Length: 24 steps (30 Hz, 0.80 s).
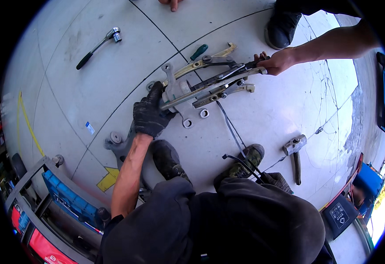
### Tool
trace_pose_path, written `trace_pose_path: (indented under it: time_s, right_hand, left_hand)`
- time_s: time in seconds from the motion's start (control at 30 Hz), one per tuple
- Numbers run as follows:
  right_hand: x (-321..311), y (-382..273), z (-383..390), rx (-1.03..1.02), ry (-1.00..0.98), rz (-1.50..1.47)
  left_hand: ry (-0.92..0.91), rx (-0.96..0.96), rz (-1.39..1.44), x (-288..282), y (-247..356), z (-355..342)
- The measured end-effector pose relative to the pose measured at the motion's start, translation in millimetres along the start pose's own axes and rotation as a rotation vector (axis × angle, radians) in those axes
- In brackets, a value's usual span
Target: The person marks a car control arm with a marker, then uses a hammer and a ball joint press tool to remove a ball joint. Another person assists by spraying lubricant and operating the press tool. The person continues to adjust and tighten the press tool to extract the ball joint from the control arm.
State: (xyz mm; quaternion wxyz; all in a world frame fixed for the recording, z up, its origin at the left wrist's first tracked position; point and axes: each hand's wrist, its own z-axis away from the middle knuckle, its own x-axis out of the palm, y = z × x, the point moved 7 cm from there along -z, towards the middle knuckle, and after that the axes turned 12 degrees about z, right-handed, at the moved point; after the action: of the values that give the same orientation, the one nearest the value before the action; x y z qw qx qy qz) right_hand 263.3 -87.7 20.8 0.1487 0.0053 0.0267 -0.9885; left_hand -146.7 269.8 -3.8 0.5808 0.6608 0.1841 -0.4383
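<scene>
Observed gloved left hand (150, 115) half closed, gripping end of grey metal housing (180, 89); cannot tell right hand's state; located housing between legs of puller (221, 86); noted hammer (294, 145) on pale floor (113, 77)

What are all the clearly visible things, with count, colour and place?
Puller: one, steel and pale gold, upper centre
Cast part: one, grey, between the puller's arms
Ratchet: one, silver and black, upper left
Tool handle: one, green, beyond the puller
Hammer: one, grey head, right side
Tray: one, blue, lower left
Box: one, black, lower right
Floor label: one, blue and white, left
Co-worker's shoe: one, black, upper right
Other hands: two, bare, at puller's right end and top edge
Own shoes: two, dark, lower centre
Own left hand: one, black-gloved, against the cast part
</scene>
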Motion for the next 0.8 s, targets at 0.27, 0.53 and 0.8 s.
trace_pose_path:
  time_s: [0.27, 0.53, 0.8]
  right_hand:
    - [14, -59, -5, -0.388, 0.307, 0.540]
    - [21, -224, -5, -0.663, 0.833, 1.098]
    - [51, -200, -71, -0.538, 0.731, 0.933]
  left_hand:
    - [-0.035, -0.032, -0.064, 4, -4, 2]
    - [-0.054, -0.078, 0.016, 3, 5, -4]
    - [-0.003, -0.019, 0.032, -2, -2, 1]
